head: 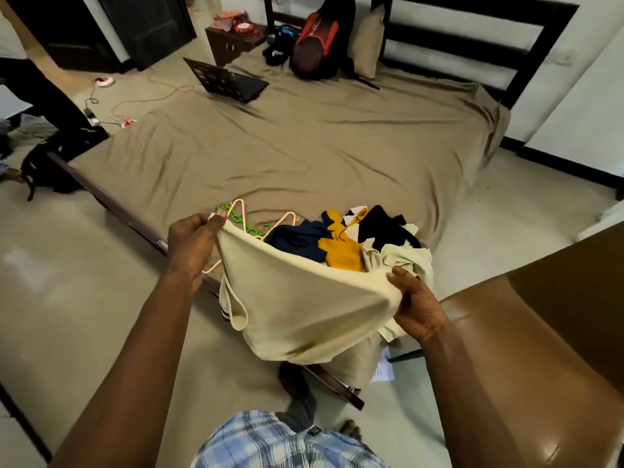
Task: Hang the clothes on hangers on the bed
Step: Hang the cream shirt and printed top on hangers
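Observation:
A cream garment hangs stretched between my two hands above the near corner of the bed. My left hand pinches its upper left edge, and my right hand grips its right edge. Behind the garment, a pile of clothes lies on the bed: navy, yellow, black and pale pieces. Pink hangers and a green hanger lie to the left of the pile, partly hidden by the cream garment and my left hand.
A laptop, a red-and-black backpack and a pillow sit at the bed's far end. A brown chair stands at my right. Cables and a dark bag lie on the floor at left.

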The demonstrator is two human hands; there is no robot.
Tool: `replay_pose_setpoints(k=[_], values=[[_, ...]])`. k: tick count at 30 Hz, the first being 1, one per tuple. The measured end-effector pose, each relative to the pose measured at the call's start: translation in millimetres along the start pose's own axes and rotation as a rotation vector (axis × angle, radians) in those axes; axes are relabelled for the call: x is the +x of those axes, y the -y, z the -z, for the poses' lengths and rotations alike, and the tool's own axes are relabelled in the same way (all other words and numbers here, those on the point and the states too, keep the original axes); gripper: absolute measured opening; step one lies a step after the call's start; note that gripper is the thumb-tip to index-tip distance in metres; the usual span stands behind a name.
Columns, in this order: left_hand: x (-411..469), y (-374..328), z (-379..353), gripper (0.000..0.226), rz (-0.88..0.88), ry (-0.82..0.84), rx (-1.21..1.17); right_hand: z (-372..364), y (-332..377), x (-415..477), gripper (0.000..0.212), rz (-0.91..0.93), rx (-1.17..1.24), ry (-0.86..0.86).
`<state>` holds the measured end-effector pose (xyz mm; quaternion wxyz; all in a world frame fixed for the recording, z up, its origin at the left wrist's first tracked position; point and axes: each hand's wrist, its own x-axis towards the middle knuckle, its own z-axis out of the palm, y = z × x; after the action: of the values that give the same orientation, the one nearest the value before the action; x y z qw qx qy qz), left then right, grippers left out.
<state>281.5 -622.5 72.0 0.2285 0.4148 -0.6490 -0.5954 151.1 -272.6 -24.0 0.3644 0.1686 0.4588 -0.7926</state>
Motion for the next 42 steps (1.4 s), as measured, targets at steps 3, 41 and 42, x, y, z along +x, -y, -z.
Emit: replay_pose_setpoints(k=[3,41,42], values=[[-3.1,8.5,-4.1,0.021,0.057,0.034,-0.086,0.4,-0.9,-3.1,0.030,-0.128,-0.117,0.126],[41.2,43.6,-29.4,0.010,0.202,0.110,-0.154,-30.2,75.5,50.8,0.033,0.174,-0.517,-0.170],[44.0,39.1,-31.0,0.011,0.176,0.124,-0.113,-30.3,80.3,52.6,0.036,0.215,-0.672,-0.172]])
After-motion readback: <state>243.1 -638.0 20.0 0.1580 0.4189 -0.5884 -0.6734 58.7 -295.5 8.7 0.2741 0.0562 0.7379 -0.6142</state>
